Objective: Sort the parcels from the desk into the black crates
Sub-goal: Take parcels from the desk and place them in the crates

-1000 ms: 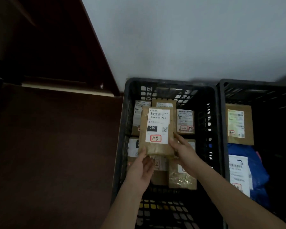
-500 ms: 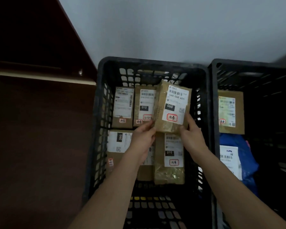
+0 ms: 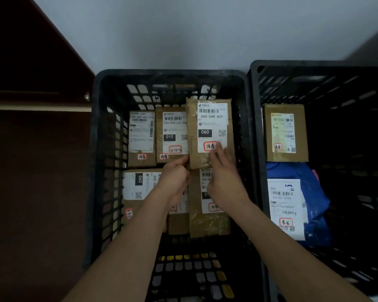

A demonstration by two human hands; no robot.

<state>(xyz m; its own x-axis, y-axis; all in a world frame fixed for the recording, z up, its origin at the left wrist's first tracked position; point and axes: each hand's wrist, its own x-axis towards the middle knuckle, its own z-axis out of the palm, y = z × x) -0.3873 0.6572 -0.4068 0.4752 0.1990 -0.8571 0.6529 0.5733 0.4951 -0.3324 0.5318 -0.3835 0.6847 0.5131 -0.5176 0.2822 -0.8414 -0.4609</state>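
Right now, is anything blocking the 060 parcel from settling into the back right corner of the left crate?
Nothing visible blocks it. The 060 parcel is already in the left crate, beside the 010 parcel, overlapping its edge. The left hand and right hand touch its near end.

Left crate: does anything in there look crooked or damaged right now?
Only the 060-06B-A05 parcel stands out: it overlaps the edge of the 010 parcel beside it, not yet flat in the far row of the left crate. Both hands are at its near end. No damage visible.
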